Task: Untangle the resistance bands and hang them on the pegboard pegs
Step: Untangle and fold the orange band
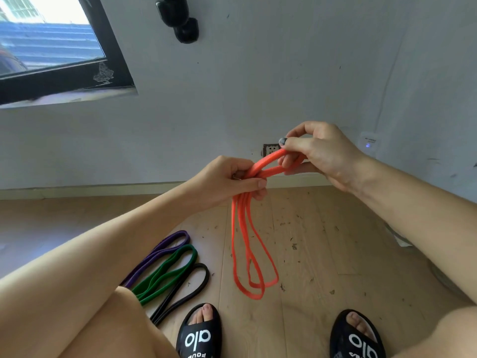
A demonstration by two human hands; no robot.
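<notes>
On the floor [309,241] at the near left lie three bands side by side: purple [165,250], green [170,270] and black [191,288], each folded into a long loop and partly hidden behind the person's knee. They look already sorted, though none is hung, and no pegboard shows from where I stand.

The orange band [245,241] is the one in work. The left hand [227,182] has its fingers curled round a gathered bunch of strands, and several loops hang down from it toward the floor. Just to the right, the right hand [322,153] pinches a short stretch of the same band between thumb and fingers, lifted a little higher and farther.

To my eye the step is finding which strand crosses which. It would go best if the left hand loosened enough to let one strand slide, while the right draws its piece away slowly rather than tugging, since rubber grips itself and a hard pull would likely tighten any twist. Letting the hanging loops swing free should show where they overlap near the bottom. Whether a true knot sits inside the left fist, I cannot tell.
</notes>
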